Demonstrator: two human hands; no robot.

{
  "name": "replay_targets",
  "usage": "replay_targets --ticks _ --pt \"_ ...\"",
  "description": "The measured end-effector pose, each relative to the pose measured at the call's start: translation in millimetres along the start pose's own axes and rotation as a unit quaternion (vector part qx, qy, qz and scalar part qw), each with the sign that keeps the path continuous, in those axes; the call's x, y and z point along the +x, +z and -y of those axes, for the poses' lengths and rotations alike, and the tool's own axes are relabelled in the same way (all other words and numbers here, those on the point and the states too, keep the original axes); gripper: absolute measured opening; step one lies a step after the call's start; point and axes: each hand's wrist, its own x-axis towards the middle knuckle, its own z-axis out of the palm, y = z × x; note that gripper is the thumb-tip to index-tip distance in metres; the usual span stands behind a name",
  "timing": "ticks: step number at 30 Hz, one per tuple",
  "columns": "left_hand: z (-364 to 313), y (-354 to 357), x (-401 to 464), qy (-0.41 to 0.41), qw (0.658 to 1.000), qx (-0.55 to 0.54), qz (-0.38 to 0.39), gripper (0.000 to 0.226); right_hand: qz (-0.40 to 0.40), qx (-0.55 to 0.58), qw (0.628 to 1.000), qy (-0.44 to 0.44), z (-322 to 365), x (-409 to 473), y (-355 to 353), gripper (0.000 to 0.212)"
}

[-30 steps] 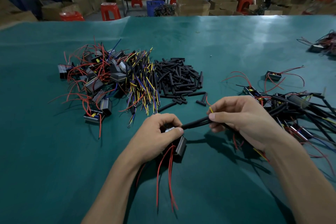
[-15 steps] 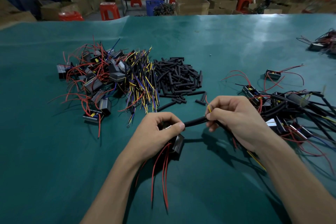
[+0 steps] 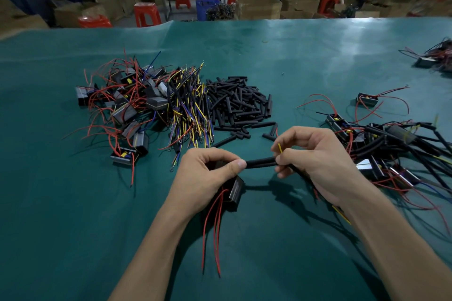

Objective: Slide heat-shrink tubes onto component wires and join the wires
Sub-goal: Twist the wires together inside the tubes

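My left hand (image 3: 208, 173) grips a small black box component (image 3: 234, 190) over the green table; its red wires (image 3: 215, 227) hang toward me. A black heat-shrink tube (image 3: 260, 162) spans between both hands, its left end under my left thumb. My right hand (image 3: 315, 161) pinches the tube's right end together with a wire bundle, and a yellow wire tip (image 3: 279, 148) sticks up from its fingers. The bundle's far part is hidden under my right palm.
A heap of loose black tubes (image 3: 239, 105) lies mid-table. Left of it are a bundle of yellow and blue wires (image 3: 190, 110) and a pile of components with red wires (image 3: 127, 110). More wired components (image 3: 391, 144) lie at the right. Stools and boxes stand beyond the table's far edge.
My left hand has drawn the component slightly toward me and tilted it, so the red wires hang lower. My right hand has shifted a little along the tube. The piles have not moved.
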Motion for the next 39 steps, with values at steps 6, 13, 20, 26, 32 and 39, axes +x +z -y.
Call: replay_targets --ticks 6,13,20,26,32,39 --pt "-3.8 0.6 -0.4 -0.018 0.999 -0.016 0.025 0.005 -0.011 -0.005 0.999 -0.033 -1.2 -0.6 -1.8 0.031" --pt "-0.4 -1.5 -0.7 -0.023 0.997 -0.023 0.063 0.013 0.038 -0.003 0.999 -0.025 2.2 -3.7 -4.8 0.016" --pt "4.4 2.0 1.8 -0.009 0.999 -0.008 0.038 0.012 0.028 -0.021 0.999 -0.003 0.6 -0.7 -0.1 0.008" --pt "3.4 3.1 1.3 0.01 0.997 -0.017 0.076 0.003 0.089 -0.103 0.991 0.001 -1.7 -3.4 3.8 0.01" --pt "2.0 -0.1 1.2 -0.01 0.994 0.013 0.106 0.012 0.062 -0.059 0.996 0.013 0.9 -2.6 2.0 0.012" --pt "0.0 0.7 1.6 -0.03 0.995 0.019 0.098 0.009 0.028 -0.034 0.998 0.034 -0.3 -0.9 0.0 0.015"
